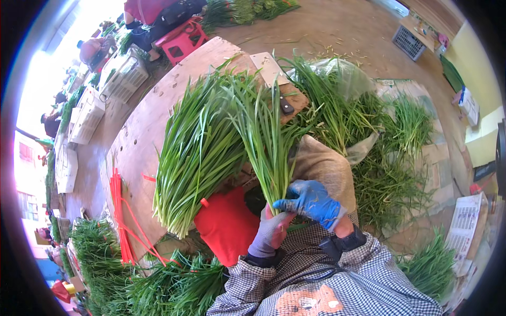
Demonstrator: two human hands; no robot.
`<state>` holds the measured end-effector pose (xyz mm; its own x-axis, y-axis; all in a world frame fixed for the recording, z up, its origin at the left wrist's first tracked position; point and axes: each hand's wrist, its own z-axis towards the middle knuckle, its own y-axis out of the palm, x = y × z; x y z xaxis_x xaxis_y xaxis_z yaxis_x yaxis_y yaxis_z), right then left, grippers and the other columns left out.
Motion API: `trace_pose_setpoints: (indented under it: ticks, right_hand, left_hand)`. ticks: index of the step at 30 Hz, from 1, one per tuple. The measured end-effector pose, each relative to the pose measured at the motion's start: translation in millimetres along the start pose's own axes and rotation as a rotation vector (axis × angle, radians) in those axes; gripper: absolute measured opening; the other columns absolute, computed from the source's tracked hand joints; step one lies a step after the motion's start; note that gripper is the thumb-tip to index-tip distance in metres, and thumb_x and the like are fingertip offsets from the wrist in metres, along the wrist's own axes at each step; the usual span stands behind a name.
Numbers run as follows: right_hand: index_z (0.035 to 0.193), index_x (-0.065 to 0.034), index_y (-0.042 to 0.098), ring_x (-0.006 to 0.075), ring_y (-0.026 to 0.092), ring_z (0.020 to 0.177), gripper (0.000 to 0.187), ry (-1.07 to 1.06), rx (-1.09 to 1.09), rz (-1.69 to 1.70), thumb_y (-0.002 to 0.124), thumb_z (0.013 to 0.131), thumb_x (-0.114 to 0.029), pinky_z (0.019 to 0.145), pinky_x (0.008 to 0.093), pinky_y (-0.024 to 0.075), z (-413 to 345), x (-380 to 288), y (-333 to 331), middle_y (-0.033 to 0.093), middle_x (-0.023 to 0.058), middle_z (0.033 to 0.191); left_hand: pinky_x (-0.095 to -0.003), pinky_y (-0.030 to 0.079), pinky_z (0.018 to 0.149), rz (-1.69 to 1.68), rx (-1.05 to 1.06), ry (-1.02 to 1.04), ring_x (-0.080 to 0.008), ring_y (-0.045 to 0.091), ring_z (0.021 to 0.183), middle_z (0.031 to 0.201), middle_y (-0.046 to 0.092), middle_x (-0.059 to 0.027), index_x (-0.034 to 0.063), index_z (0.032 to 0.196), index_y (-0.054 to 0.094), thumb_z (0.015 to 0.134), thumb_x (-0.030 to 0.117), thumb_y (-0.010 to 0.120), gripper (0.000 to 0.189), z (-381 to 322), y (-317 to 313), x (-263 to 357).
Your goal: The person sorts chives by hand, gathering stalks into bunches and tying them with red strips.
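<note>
My left hand (pixel 272 229), in a grey and pink glove, is closed around the pale lower ends of a small bunch of long green leafy stalks, likely garlic chives (pixel 269 158). My right hand (pixel 312 201), in a soiled blue glove, touches the same stalk ends from the right, its thumb and fingers against them. Left of this bunch a larger pile of the same greens (pixel 201 146) lies on a wooden board (pixel 146 102), pale ends towards me. A black-handled knife (pixel 285 106) rests at the board's far right, its blade partly hidden. Red ties (pixel 117 213) lie at the left.
Loose greens (pixel 340 106) spread over plastic and sheeting on the right floor. More bundles (pixel 178 280) stand at lower left. A pink stool (pixel 184 39) and white crates (pixel 124 77) are beyond the board, where other people work. A grey crate (pixel 409 41) stands at far right.
</note>
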<state>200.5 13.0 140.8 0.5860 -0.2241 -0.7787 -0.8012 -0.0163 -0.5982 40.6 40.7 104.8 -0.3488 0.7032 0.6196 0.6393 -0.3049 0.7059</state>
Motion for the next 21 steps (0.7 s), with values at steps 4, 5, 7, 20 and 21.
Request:
trace_pose_setpoints:
  ticks: [4, 5, 7, 20, 21]
  right_hand:
    - [0.075, -0.0020, 0.063, 0.0350, 0.062, 0.066, 0.041, -0.044, 0.072, 0.284, 0.076, 0.083, -0.040, 0.061, 0.0431, 0.0475, -1, 21, 16, 0.063, 0.0168, 0.071]
    - [0.075, -0.0020, 0.063, 0.0350, 0.062, 0.066, 0.041, -0.043, 0.071, 0.284, 0.076, 0.083, -0.040, 0.061, 0.0431, 0.0475, -4, 25, 18, 0.063, 0.0168, 0.071]
    - [0.088, -0.0021, 0.069, 0.0174, 0.063, 0.068, 0.023, 0.091, 0.069, 0.418, 0.078, 0.083, -0.023, 0.065, 0.0324, 0.0498, -10, 31, 20, 0.064, 0.0094, 0.074]
    - [0.079, -0.0091, 0.068, 0.0332, 0.065, 0.070, 0.026, -0.260, -0.124, -0.019, 0.064, 0.089, -0.033, 0.064, 0.0428, 0.0504, -43, -9, 30, 0.066, 0.0104, 0.079]
    - [0.079, -0.0091, 0.068, 0.0332, 0.065, 0.070, 0.026, -0.264, -0.126, -0.018, 0.064, 0.089, -0.033, 0.064, 0.0428, 0.0504, -45, -8, 28, 0.066, 0.0104, 0.079]
  left_hand:
    - [-0.0429, 0.047, 0.102, -0.142, 0.105, -0.053, -0.0224, 0.059, 0.117, 0.127, 0.059, -0.0097, 0.0045, 0.143, 0.042, 0.078, -0.001, 0.061, 0.068, -7, 6, 5]
    - [-0.0429, 0.047, 0.102, -0.144, 0.106, -0.054, -0.0224, 0.059, 0.117, 0.127, 0.059, -0.0097, 0.0045, 0.143, 0.042, 0.078, -0.001, 0.061, 0.068, -7, 1, 5]
    - [-0.0440, 0.045, 0.105, -0.225, 0.028, -0.060, -0.0239, 0.056, 0.124, 0.134, 0.057, -0.0113, 0.0062, 0.144, 0.041, 0.081, 0.001, 0.061, 0.067, -6, -13, 4]
    - [-0.0412, 0.052, 0.099, -0.201, 0.064, -0.195, -0.0242, 0.063, 0.115, 0.131, 0.061, -0.0149, -0.0030, 0.139, 0.046, 0.098, 0.025, 0.057, 0.051, 3, 0, 11]
    - [-0.0412, 0.053, 0.098, -0.279, 0.047, -0.243, -0.0235, 0.063, 0.115, 0.131, 0.061, -0.0148, -0.0028, 0.139, 0.046, 0.098, 0.025, 0.057, 0.051, 4, -6, 8]
